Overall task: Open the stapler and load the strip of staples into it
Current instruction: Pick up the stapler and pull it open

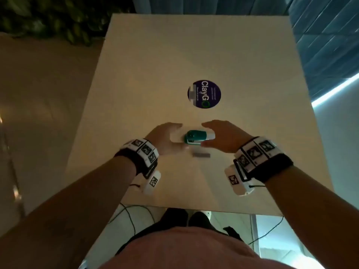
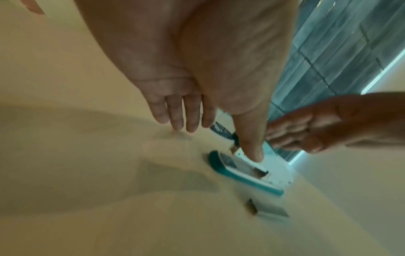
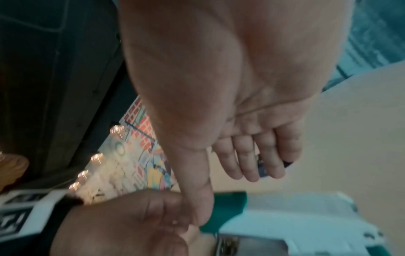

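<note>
A teal and white stapler [image 1: 194, 137] lies on the pale table [image 1: 174, 55] between my hands. In the left wrist view its teal base [image 2: 241, 178] rests flat with the white inner part facing up. My left hand [image 1: 165, 138] has straight fingers, and its thumb [image 2: 252, 152] presses on that white part. My right hand [image 1: 223, 136] is at the stapler's right end; its fingers [image 3: 247, 161] hang relaxed over the table and its thumb [image 3: 203, 207] reaches down to the stapler [image 3: 285, 223] beside the left hand [image 3: 120, 225]. The grey strip of staples [image 1: 201, 154] lies loose just in front of the stapler [image 2: 271, 212].
A round dark blue sticker [image 1: 204, 94] sits on the table beyond the stapler. The table's near edge [image 1: 194, 208] runs close to my body, with cables [image 1: 130, 216] on the floor below it. Leafy plants [image 1: 48, 18] stand at the far left.
</note>
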Motion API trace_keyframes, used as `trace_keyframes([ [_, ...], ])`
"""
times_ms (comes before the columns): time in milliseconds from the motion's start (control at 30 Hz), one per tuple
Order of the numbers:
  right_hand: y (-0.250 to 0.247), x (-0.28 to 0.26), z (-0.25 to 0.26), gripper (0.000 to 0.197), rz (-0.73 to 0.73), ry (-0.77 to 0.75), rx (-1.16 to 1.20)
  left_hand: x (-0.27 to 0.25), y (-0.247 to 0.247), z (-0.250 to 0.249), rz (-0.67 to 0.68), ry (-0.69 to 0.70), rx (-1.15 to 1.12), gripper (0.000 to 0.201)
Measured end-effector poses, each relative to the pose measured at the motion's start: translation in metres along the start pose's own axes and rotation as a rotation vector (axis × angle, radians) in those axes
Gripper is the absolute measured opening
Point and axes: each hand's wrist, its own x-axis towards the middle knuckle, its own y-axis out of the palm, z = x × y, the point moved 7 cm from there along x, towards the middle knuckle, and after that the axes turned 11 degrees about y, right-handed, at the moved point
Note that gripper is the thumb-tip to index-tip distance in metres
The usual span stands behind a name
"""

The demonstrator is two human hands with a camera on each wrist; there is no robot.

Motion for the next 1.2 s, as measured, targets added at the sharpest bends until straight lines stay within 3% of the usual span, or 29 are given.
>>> trace_keyframes([
  [100,0.012,0.017,0.015,0.069,-0.007,-0.065,-0.054,0.011,0.006,-0.015,-0.018,0.126,0.146,0.083],
  [200,0.019,0.029,0.029,0.039,-0.082,-0.127,-0.131,0.018,0.006,-0.028,-0.075,0.214,0.227,0.067],
  [267,0.02,0.033,0.035,0.02,-0.113,-0.156,-0.178,0.024,0.009,-0.024,-0.088,0.216,0.203,0.052],
  [333,0.02,0.034,0.038,0.013,-0.11,-0.161,-0.181,0.031,0.012,-0.013,-0.106,0.174,0.127,0.041],
  [533,0.013,0.033,0.044,0.018,-0.097,-0.212,-0.139,0.036,0.015,-0.003,-0.123,0.189,0.042,0.032],
  [733,-0.019,0.004,0.028,0.022,-0.156,-0.234,0.041,0.036,0.016,-0.003,-0.142,0.234,-0.045,0.041],
  [933,-0.056,-0.031,-0.035,0.03,-0.319,-0.148,0.242,0.034,0.016,-0.002,-0.15,0.235,-0.065,0.041],
  [1067,-0.066,-0.037,-0.074,0.024,-0.386,-0.037,0.184,0.036,0.016,-0.002,-0.157,0.24,-0.062,0.041],
  [1200,-0.054,-0.02,-0.109,0.018,-0.34,0.077,0.12,0.035,0.017,-0.001,-0.165,0.237,-0.068,0.041],
])
